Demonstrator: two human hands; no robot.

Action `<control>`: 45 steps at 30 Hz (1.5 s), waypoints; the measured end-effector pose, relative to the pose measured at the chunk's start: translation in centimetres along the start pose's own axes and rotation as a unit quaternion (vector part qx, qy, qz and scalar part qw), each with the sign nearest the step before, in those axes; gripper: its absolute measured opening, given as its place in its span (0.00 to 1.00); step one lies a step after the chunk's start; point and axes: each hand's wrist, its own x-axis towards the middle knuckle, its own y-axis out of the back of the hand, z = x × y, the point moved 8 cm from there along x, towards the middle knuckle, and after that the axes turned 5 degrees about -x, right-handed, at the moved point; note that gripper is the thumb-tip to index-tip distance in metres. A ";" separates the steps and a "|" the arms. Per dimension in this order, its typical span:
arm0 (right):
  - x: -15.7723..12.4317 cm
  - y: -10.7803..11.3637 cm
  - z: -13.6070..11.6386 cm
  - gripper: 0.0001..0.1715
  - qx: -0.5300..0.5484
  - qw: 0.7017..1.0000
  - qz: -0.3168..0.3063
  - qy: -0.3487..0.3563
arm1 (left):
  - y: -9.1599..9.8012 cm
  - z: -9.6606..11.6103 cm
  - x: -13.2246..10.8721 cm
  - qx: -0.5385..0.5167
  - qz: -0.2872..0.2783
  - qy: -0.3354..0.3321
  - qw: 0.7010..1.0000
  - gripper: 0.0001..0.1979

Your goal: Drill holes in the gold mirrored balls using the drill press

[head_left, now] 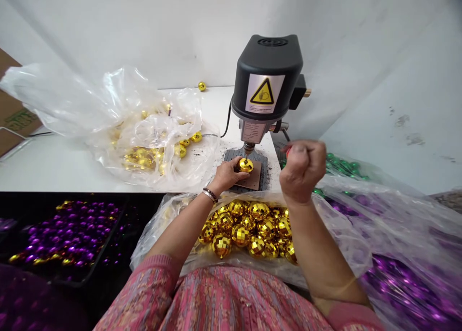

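My left hand (pixel 228 173) grips a shiny gold ball ornament (pixel 246 165) between thumb and fingers. The ball rests on a brown board (pixel 249 181) over the grey base of a small black drill press (pixel 267 61). Right above the ball is the drill chuck (pixel 249 148), its bit at the ball's top. To the right of the machine, my right hand (pixel 302 167) is closed in a fist around the drill press's feed handle (pixel 288 150), of which a bit of red shows. The rest of that handle is hidden by the fingers.
An open plastic bag of gold faceted balls (pixel 241 235) lies between my arms. On the white table (pixel 72 177) sits another bag with gold balls (pixel 142 158); a single gold ball (pixel 202 86) is near the wall. Purple balls (pixel 72 232) fill a dark crate lower left; bagged purple ornaments (pixel 407 292) lie right.
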 end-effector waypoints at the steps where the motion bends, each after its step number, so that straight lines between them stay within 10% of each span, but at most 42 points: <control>1: 1.1 -0.2 -0.1 0.19 0.005 1.000 0.001 -0.019 | 0.1 0.0 -0.1 -0.007 0.002 0.003 1.000 0.28; 8: 6.2 -1.9 0.6 0.26 0.051 0.988 -0.084 -0.120 | 1.2 1.4 -3.5 -0.012 -0.056 0.006 0.998 0.25; 14: 6.3 -1.9 0.6 0.32 0.042 0.982 -0.137 -0.122 | -2.7 4.7 -6.1 -0.032 -0.223 -0.007 0.974 0.40; 18: 6.2 -1.7 0.5 0.32 0.039 0.982 -0.140 -0.122 | -3.8 6.1 -6.4 0.011 -0.255 -0.058 0.965 0.34; 21: 6.0 -1.5 0.5 0.29 0.044 0.983 -0.131 -0.119 | -1.1 4.9 -5.3 0.034 -0.199 -0.054 0.978 0.22; 25: 5.6 -1.4 0.5 0.26 0.051 0.987 -0.112 -0.106 | 7.8 1.6 -1.7 0.119 0.019 0.007 0.993 0.17; 28: 5.5 -1.2 0.5 0.26 0.039 0.989 -0.104 -0.101 | 14.2 -0.1 0.9 0.305 0.135 0.086 0.939 0.23; 31: 5.3 -1.1 0.3 0.27 0.016 0.990 -0.108 -0.091 | 17.7 -1.5 2.4 0.416 0.136 0.161 0.884 0.22; 39: 4.9 -0.8 -0.1 0.28 0.016 0.992 -0.098 -0.072 | 18.8 -5.5 1.6 0.468 0.082 0.186 0.860 0.28; 45: 4.4 -0.7 0.1 0.27 0.021 0.991 -0.106 -0.073 | 18.7 -4.4 0.4 0.458 0.116 0.140 0.870 0.23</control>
